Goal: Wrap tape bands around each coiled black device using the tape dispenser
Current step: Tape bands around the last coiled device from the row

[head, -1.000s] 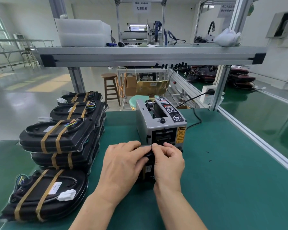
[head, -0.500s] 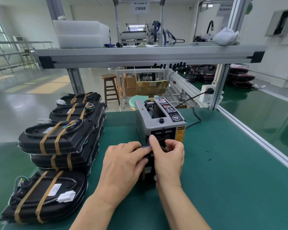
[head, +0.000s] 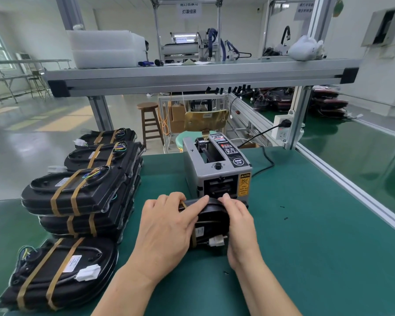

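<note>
1. A black oval plastic device (head: pixel 211 221) lies on the green bench mat (head: pixel 306 236), just in front of the grey box-shaped tape dispenser (head: pixel 214 169).
2. The left hand (head: pixel 169 229) lies over the device's left side, palm down, fingers spread across its top with the forefinger reaching toward the dispenser's outlet; it presses the device rather than closing round it.
3. The right hand (head: pixel 240 224) grips the device's right edge, its fingertips at the far rim next to the dispenser's slot.
4. A tan tape band (head: pixel 193 239) runs along the device under the left hand; a white plug connector (head: pixel 216 241) shows at the device's near end.
5. To the left stands a stack of black devices already bound with two tan bands each (head: pixel 78 192), and more behind it toward the far edge.
6. A single banded black device (head: pixel 59 272) lies at the near left corner, with a white connector on top.
7. The dispenser's black power cable (head: pixel 266 160) runs to the far right, toward a white socket block (head: pixel 282 127).
</note>
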The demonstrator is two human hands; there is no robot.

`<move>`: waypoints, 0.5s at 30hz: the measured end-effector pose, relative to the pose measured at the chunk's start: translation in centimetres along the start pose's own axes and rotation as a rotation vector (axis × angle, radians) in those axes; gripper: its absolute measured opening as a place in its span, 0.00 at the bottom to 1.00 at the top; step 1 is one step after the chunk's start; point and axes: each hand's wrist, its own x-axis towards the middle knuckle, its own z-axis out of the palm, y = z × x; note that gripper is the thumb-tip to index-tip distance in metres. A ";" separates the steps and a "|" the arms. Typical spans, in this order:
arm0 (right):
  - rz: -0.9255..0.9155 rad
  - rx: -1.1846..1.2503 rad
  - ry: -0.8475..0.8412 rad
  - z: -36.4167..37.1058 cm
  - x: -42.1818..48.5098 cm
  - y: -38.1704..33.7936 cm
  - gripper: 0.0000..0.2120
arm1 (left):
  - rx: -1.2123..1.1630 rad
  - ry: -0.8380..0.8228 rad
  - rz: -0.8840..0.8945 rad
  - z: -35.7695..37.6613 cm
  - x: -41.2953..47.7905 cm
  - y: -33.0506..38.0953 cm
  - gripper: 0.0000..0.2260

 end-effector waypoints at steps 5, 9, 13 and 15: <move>0.044 -0.081 -0.363 -2.8 0.0 0.8 0.22 | -0.008 0.020 0.021 0.2 0.1 -0.8 0.19; -0.050 -0.162 -0.343 -3.1 0.0 1.3 0.22 | -0.048 0.000 0.038 0.1 0.1 -1.1 0.19; -0.140 -0.123 -0.243 -2.3 -0.6 1.3 0.24 | -0.192 -0.013 0.017 -0.6 0.0 -1.8 0.19; -0.201 -0.087 -0.201 -1.7 -1.0 0.5 0.26 | -0.295 -0.036 -0.029 -1.1 -0.1 -1.8 0.22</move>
